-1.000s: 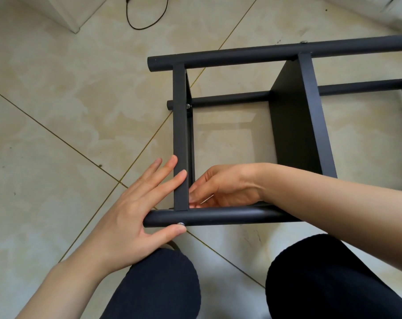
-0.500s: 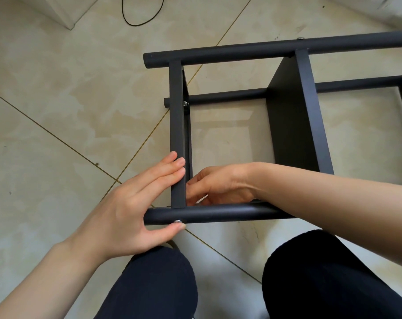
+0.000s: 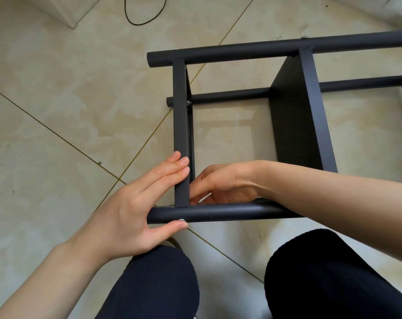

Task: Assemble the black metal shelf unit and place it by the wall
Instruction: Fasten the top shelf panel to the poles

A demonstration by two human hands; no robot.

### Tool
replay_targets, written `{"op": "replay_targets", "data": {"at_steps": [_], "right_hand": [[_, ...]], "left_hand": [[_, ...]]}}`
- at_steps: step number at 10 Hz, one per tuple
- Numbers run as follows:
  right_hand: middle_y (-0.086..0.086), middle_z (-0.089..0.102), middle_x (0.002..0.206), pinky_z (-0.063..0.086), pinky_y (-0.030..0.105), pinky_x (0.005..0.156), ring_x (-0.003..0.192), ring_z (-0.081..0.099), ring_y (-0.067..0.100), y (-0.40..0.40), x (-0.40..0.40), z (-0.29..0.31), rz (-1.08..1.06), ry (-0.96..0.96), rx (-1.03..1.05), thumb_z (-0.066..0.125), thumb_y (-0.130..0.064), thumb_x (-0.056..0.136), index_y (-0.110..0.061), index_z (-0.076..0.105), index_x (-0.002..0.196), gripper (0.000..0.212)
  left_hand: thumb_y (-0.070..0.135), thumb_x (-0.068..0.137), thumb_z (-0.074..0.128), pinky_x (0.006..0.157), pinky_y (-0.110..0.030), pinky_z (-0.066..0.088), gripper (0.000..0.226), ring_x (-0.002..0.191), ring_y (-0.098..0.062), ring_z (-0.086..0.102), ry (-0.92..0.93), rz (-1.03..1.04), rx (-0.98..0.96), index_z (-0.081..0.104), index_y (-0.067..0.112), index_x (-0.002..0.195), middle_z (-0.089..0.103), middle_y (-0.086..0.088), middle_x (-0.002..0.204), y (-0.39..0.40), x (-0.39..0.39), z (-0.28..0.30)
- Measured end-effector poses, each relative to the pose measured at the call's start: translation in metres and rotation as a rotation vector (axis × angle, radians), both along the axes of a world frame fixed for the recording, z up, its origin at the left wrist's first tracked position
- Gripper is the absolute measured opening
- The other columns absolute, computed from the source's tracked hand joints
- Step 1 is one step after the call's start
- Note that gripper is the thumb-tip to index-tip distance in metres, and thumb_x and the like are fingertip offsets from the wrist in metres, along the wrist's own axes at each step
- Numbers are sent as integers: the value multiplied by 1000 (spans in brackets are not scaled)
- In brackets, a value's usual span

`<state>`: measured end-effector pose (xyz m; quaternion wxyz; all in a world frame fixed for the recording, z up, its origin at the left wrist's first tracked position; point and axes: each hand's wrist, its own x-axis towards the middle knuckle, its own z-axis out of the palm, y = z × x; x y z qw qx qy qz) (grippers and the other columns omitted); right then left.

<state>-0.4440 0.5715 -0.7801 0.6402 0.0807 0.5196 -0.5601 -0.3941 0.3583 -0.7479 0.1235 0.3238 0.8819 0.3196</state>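
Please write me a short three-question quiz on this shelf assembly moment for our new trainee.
1. True or false: the shelf unit lies on its side on the tiled floor.
2. Where does the left hand's thumb rest? A) beside the bolt head on the near tube B) on the black cable C) on a knee
3. Which hand reaches inside the frame at the corner joint?

Key: 1 true; 2 A; 3 the right hand.

Matt blk metal shelf unit [image 3: 292, 125]; glossy floor tiles [image 3: 57, 111].
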Motion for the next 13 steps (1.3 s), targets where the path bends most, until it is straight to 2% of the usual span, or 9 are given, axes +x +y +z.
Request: {"op": "replay_targets", "data": {"at_steps": [1, 2, 3, 5, 6, 8, 9, 11, 13], "right_hand": [[4, 67, 77, 52, 26, 70, 68, 63, 13, 1, -1, -1, -14, 16, -13, 61, -9, 92, -11, 72, 77, 19], [4, 66, 75, 49, 27, 72, 65, 60, 12, 5, -4, -1, 1, 13, -15, 60, -8, 93, -10, 71, 76, 21], [2, 65, 72, 49, 24, 67, 61, 58, 10, 4, -4, -2, 24, 39, 8, 61, -11, 93, -10, 70, 77, 19], [2, 68, 79, 52, 26, 72, 68, 63, 12, 0, -3, -4, 21, 61, 8, 66, -18, 92, -12, 72, 86, 11], [3, 68, 80, 51, 29, 77, 69, 62, 12, 4, -8, -2, 47, 62, -15, 64, -13, 93, -10, 71, 87, 10], [1, 66, 74, 48, 26, 76, 69, 60, 11, 2, -6, -3, 83, 88, 43, 66, -18, 91, -11, 71, 84, 11], [3, 68, 82, 50, 26, 77, 73, 62, 12, -1, -4, -4, 62, 85, 39, 66, -19, 91, -11, 71, 89, 10], [2, 66, 79, 47, 30, 79, 70, 58, 12, 5, -10, -1, 111, 84, 30, 64, -15, 92, -7, 70, 96, 11], [1, 68, 79, 48, 25, 74, 71, 60, 12, 0, -4, -4, 61, 75, 30, 66, -18, 91, -13, 72, 82, 12]], "left_hand": [[45, 85, 69, 119, -29, 32, 74, 150, -15, 32, -2, 2, -6, 49, 6, 146, 40, 3, 159, 1, 0, 1], [45, 85, 69, 119, -28, 32, 75, 150, -14, 32, 2, 3, -18, 49, 6, 146, 40, 3, 159, 1, 0, 2], [45, 85, 69, 119, -28, 32, 74, 150, -14, 32, -1, 6, -17, 50, 6, 145, 41, 2, 158, 1, 0, 2], [46, 85, 70, 118, -29, 34, 75, 149, -14, 32, 14, 14, -26, 49, 8, 146, 40, 4, 159, 1, 0, 1], [47, 84, 70, 118, -28, 34, 76, 150, -13, 32, 10, 15, -28, 49, 9, 146, 39, 5, 160, 1, 1, 1], [47, 84, 70, 118, -29, 34, 76, 150, -13, 32, 6, 23, -26, 48, 10, 147, 38, 5, 160, 0, 1, 0], [47, 84, 70, 118, -28, 33, 76, 150, -13, 32, 5, 21, -21, 48, 9, 147, 39, 5, 160, 0, 1, 0], [47, 84, 70, 118, -28, 33, 76, 150, -13, 31, 2, 20, -24, 49, 9, 146, 39, 4, 159, 0, 1, 1], [46, 85, 70, 118, -27, 33, 76, 150, -13, 32, 11, 15, -11, 49, 8, 146, 40, 3, 159, 1, 1, 0]]}}
